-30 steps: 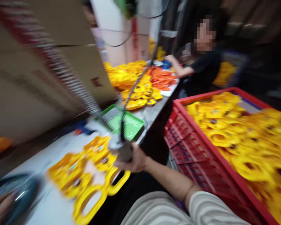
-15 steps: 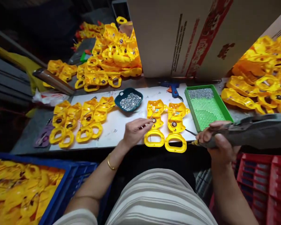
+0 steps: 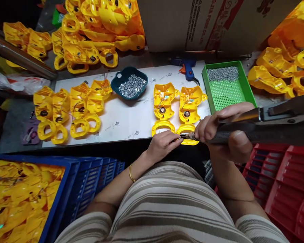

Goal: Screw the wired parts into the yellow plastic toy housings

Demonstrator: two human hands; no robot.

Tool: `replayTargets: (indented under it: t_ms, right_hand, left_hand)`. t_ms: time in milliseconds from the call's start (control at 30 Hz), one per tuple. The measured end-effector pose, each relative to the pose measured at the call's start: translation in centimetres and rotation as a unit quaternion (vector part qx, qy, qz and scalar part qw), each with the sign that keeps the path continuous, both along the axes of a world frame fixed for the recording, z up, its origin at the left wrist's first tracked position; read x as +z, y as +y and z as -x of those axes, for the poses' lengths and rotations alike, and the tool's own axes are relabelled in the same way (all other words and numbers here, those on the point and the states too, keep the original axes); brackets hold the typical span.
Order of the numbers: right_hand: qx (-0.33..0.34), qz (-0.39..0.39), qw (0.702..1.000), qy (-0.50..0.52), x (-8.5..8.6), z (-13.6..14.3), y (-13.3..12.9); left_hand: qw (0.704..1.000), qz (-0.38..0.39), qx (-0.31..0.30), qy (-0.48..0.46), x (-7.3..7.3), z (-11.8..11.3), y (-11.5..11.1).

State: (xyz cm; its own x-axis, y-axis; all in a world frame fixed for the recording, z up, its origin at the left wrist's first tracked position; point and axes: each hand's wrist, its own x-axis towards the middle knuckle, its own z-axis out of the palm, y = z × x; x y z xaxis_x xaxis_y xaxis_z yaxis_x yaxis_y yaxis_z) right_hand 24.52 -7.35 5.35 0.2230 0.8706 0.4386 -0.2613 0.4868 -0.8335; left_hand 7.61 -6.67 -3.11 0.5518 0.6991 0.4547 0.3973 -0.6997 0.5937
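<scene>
My right hand [image 3: 225, 131] is wrapped around a dark power screwdriver [image 3: 281, 123], whose bit points left. At the tip of the bit, my left hand [image 3: 164, 143] pinches a small shiny metal piece, too small to tell its exact kind. Both hands meet over the near edge of the white board, in front of two yellow plastic shell halves. The left shell [image 3: 164, 101] and the right shell [image 3: 191, 103] lie side by side, insides up, each with a round metal-centred part, wires and a looped handle. My hands partly cover the right shell's handle.
A dark green bowl [image 3: 115, 82] holds small metal pieces; a green tray [image 3: 250, 91] holds more. A blue glue gun [image 3: 188, 71] lies behind the shells. More yellow shells [image 3: 78, 98] rest at left. A carton [image 3: 172, 30] stands behind; a blue crate [image 3: 71, 175] and red crates [image 3: 283, 175] flank me.
My left hand has moved right and nearer my body, from the left shell to the screwdriver's tip. The screwdriver has come left over the right shell's handle. The view has tilted down.
</scene>
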Motion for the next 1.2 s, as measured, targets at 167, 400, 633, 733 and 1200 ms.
replayTargets:
  t_ms: [167, 400, 633, 733, 1200]
  right_hand:
    - [0.001, 0.020, 1.000, -0.021, -0.4, 0.0, 0.2]
    - [0.004, 0.028, 1.000, 0.002, -0.7, 0.1, 0.1]
    - [0.030, 0.057, 0.998, 0.019, -1.1, 0.1, 0.3]
    - [0.038, 0.044, 0.998, 0.022, -1.2, 0.1, 0.5]
    - [-0.098, -0.123, 0.987, -0.035, -1.8, -2.4, 4.1]
  left_hand:
    - [0.999, 0.030, 0.004, -0.014, 0.0, -0.1, 0.0]
    - [0.999, 0.036, -0.001, -0.028, 0.1, -0.2, 0.2]
    - [0.999, 0.032, -0.010, -0.005, 0.0, -0.3, 0.4]
    - [0.999, 0.030, -0.014, 0.003, 0.0, -0.3, 0.3]
    - [0.976, -0.092, 0.066, 0.184, 0.6, -1.1, 1.4]
